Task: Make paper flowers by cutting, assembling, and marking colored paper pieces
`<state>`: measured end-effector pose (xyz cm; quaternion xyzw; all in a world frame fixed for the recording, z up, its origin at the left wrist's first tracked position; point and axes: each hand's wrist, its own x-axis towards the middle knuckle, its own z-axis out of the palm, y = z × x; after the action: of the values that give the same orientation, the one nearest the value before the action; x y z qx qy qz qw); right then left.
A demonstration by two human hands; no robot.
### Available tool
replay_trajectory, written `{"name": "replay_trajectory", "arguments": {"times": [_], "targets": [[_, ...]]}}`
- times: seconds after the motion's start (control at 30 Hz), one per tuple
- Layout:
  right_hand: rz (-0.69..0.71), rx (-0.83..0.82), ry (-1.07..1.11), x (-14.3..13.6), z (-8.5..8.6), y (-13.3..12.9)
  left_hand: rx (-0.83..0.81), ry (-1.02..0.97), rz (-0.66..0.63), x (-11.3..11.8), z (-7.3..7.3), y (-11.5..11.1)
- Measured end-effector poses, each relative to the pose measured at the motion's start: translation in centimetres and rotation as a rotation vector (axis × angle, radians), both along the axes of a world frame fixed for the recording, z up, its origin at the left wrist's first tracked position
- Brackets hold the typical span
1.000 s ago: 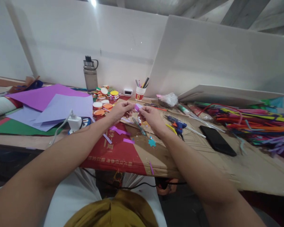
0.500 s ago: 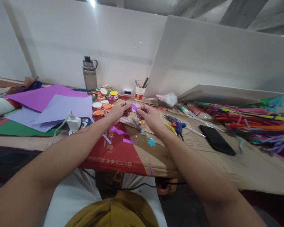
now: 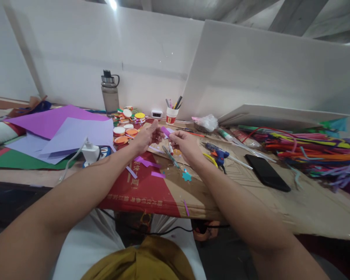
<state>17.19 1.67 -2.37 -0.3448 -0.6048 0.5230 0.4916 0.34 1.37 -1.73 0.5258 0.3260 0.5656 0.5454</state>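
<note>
Over the cardboard, a small purple and lilac piece of paper (image 3: 165,131) is pinched between the thumb and fingers of my right hand (image 3: 183,144). Just left of it is my left hand (image 3: 148,137), its thumb raised and its fingers loosely curled apart, holding nothing that I can see. Below both hands lies a pair of scissors (image 3: 171,156), partly overlapped by shadow and scraps. Purple paper scraps (image 3: 147,161) and a turquoise flower-shaped cutout (image 3: 187,176) rest closer to my body.
Purple and lilac sheets (image 3: 78,134) cover the left side, beside a white plug (image 3: 91,151). Orange and white discs (image 3: 121,140), a bottle (image 3: 110,95) and a cup of pens (image 3: 172,116) stand behind. A blue glue gun (image 3: 221,155), a phone (image 3: 266,173) and pipe cleaners (image 3: 315,155) lie right.
My left hand has let go of the paper piece, its thumb lifting up and away. The right hand keeps hold of the piece in nearly the same spot.
</note>
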Motion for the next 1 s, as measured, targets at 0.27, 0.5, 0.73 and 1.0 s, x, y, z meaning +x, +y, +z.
{"name": "replay_trajectory", "arguments": {"times": [0.27,0.5,0.73,1.0], "targets": [[0.065,-0.025,0.026,-0.17,-0.32,-0.08,0.048,0.107,0.035,0.16,-0.58,-0.03],[0.135,-0.203,0.080,-0.30,0.06,-0.45,0.097,0.084,0.040,0.19,-0.91,0.19],[0.271,-0.263,0.104,-0.02,0.33,-0.75,0.125,0.001,-0.012,0.44,-0.95,0.16],[0.050,-0.096,0.061,0.04,0.04,-0.28,0.014,-0.001,-0.071,0.66,-0.83,-0.35]]}}
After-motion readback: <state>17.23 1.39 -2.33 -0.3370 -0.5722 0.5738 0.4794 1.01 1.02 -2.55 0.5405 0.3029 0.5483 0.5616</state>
